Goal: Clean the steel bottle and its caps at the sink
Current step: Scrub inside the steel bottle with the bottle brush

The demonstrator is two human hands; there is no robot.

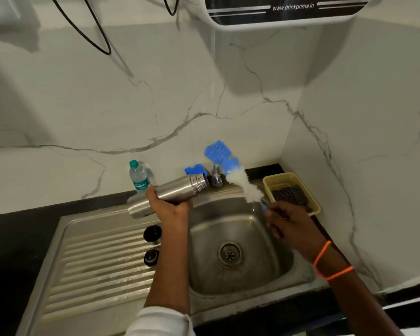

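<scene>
1. Steel sink (pixel 272 241) with a ribbed draining board (pixel 95 263) on its left, set in a dark counter.
2. Steel bottle (pixel 177 190), open and lying almost level above the sink's left edge, its threaded mouth pointing right toward the tap (pixel 216 175).
3. Left hand (pixel 169 206), fingers curled round the bottle's middle.
4. Bottle brush (pixel 238 177), blue and white bristles raised just right of the bottle's mouth, blurred.
5. Right hand (pixel 289 220), closed on the brush handle.
6. Yellow basket (pixel 313 197), on the counter right of the sink.
7. Plastic water bottle (pixel 138 175), upright behind the steel bottle.
8. Two dark caps (pixel 152 234), (pixel 151 257), on the draining board beside the basin.
</scene>
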